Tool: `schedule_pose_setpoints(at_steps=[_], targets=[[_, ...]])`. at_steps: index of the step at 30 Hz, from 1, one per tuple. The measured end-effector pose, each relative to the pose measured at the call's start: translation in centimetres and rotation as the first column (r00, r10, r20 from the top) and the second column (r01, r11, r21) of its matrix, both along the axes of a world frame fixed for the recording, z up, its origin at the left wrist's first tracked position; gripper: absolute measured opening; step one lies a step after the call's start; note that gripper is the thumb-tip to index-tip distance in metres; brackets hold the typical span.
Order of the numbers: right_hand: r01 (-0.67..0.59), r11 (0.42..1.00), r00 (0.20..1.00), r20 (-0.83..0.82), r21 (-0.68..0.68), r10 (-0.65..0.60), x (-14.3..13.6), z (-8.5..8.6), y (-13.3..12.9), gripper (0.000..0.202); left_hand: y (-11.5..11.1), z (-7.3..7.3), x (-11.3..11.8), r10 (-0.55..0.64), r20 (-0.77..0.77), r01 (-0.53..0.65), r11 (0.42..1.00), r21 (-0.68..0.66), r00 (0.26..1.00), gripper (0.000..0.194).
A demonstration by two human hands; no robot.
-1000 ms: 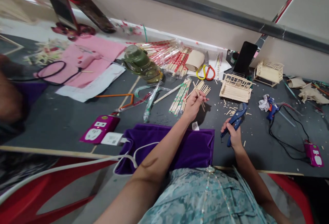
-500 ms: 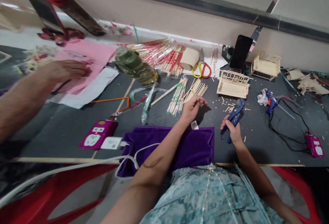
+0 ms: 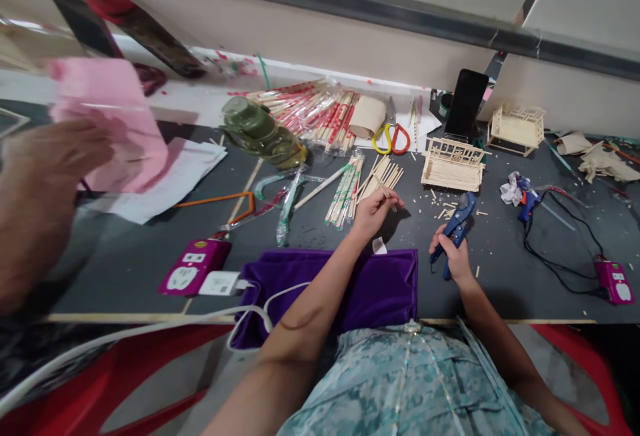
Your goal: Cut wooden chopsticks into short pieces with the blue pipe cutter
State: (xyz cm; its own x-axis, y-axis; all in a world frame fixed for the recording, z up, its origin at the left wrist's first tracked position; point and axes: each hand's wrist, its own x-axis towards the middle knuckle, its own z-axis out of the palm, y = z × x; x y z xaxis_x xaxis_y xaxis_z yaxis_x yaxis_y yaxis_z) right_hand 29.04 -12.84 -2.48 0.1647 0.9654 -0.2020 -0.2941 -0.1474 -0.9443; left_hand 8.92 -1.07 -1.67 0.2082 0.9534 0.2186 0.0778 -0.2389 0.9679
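My left hand [image 3: 375, 213] pinches a thin wooden stick [image 3: 383, 186] just in front of a pile of loose sticks [image 3: 389, 171]. Wrapped round the handles of a blue cutter [image 3: 459, 219] is my right hand [image 3: 454, 253], with the cutter's head pointing away from me. Beyond the cutter stands a small wooden stick model [image 3: 453, 173] with a railing along its back. Short cut pieces [image 3: 444, 212] lie between the model and the cutter. Green-marked wrapped chopsticks [image 3: 345, 193] lie left of the loose pile.
At the left, another person's hand [image 3: 60, 149] holds a pink sheet [image 3: 117, 129]. A green bottle [image 3: 265, 133], scissors [image 3: 393, 137], upright phone [image 3: 466, 103], second wooden model [image 3: 517, 128] and blue glue gun [image 3: 527, 201] stand or lie around. A purple cloth [image 3: 385, 283] lies along the front edge.
The other person's hand has moved left and lifted the pink sheet off the table. The stick in my left hand has tilted slightly. My right hand holds the cutter as before.
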Motion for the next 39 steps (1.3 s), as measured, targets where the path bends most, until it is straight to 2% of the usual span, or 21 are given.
schedule_pose_setpoints(at_steps=[13, 16, 19, 21, 25, 28, 31, 34, 39], targets=[[-0.010, 1.000, 1.000, 0.015, 0.014, 0.010, -0.1, 0.0, 0.2, 0.029, 0.7, -0.1, 1.5, -0.068, 0.192, 0.092, 0.989, -0.117, 0.979, 0.026], [-0.037, 0.999, 0.998, 0.042, -0.013, 0.037, 0.0, 0.4, 0.2, 0.030, 0.8, 0.6, 1.6, -0.099, 0.208, 0.137, 0.975, -0.176, 0.973, 0.030], [-0.105, 0.993, 0.973, 0.200, -0.056, 0.114, 0.4, 1.5, -0.3, 0.031, 0.5, 2.0, 1.1, -0.179, 0.195, 0.233, 0.925, -0.301, 0.964, 0.034], [-0.147, 0.985, 0.906, 0.387, -0.090, 0.170, 0.9, 2.7, -0.7, 0.030, 0.2, 3.1, 0.4, -0.221, 0.185, 0.279, 0.874, -0.397, 0.958, 0.036], [-0.177, 0.966, 0.698, 0.668, -0.187, 0.257, 1.7, 5.5, -1.0, 0.024, -0.8, 4.5, -0.7, -0.239, 0.149, 0.282, 0.804, -0.523, 0.959, 0.041], [-0.121, 0.956, 0.509, 0.810, -0.268, 0.292, 1.6, 6.9, -0.9, 0.023, -1.6, 4.5, -1.2, -0.272, 0.112, 0.284, 0.761, -0.583, 0.956, 0.047], [-0.104, 0.939, 0.360, 0.867, -0.329, 0.344, 1.0, 7.1, -0.8, 0.023, -2.5, 4.1, -1.6, -0.328, 0.091, 0.312, 0.725, -0.615, 0.940, 0.055], [-0.101, 0.926, 0.300, 0.877, -0.363, 0.376, 0.4, 6.9, -0.8, 0.028, -3.1, 3.9, -1.9, -0.380, 0.074, 0.341, 0.708, -0.618, 0.922, 0.061], [-0.117, 0.912, 0.264, 0.873, -0.394, 0.411, 0.0, 7.1, -0.7, 0.030, -3.4, 4.1, -2.4, -0.422, 0.043, 0.355, 0.699, -0.620, 0.906, 0.058]])
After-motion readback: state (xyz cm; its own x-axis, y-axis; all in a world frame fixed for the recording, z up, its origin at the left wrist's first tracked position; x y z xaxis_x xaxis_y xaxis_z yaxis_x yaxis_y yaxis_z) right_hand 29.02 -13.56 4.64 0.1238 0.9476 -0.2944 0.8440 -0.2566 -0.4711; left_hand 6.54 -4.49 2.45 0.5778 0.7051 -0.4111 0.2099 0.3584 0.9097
